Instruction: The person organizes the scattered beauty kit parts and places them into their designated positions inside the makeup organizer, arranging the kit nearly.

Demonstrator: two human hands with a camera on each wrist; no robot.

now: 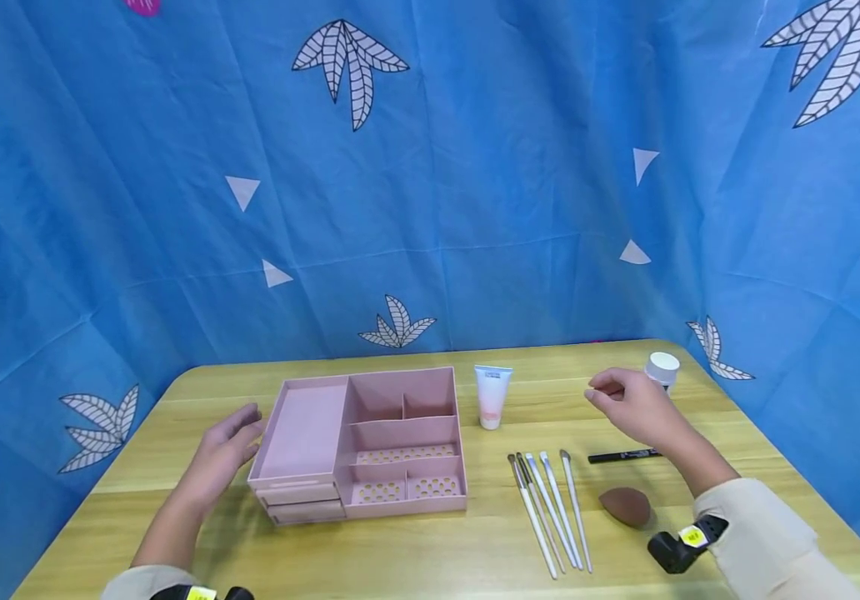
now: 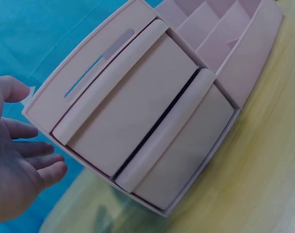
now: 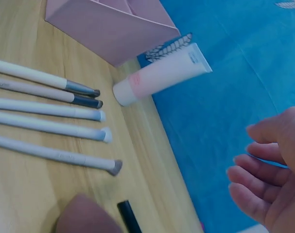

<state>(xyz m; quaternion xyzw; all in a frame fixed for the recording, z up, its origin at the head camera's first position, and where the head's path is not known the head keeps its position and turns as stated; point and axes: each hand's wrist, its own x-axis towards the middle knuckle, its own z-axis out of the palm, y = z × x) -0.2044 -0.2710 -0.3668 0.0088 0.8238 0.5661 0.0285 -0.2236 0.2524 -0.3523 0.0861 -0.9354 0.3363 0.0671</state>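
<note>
A pink organizer [image 1: 306,433] with several compartments and two front drawers stands on the table. My left hand [image 1: 218,457] hovers by its left side, fingers loosely bent and holding nothing; the left wrist view shows the hand apart from the drawer fronts [image 2: 132,97]. On the other side my right hand [image 1: 636,406] is raised over the table, relaxed, with no object in it. Nearest to it are a white-capped jar [image 1: 662,367], partly hidden behind it, and a black pen-like stick [image 1: 621,456]. A white and pink squeeze tube [image 1: 492,396] stands upright on its cap beside the organizer.
Several makeup brushes [image 1: 550,508] lie side by side right of the organizer. A brown makeup sponge [image 1: 627,506] sits near the right forearm. The wooden table [image 1: 430,554] ends at a blue patterned curtain [image 1: 475,167] behind and at both sides.
</note>
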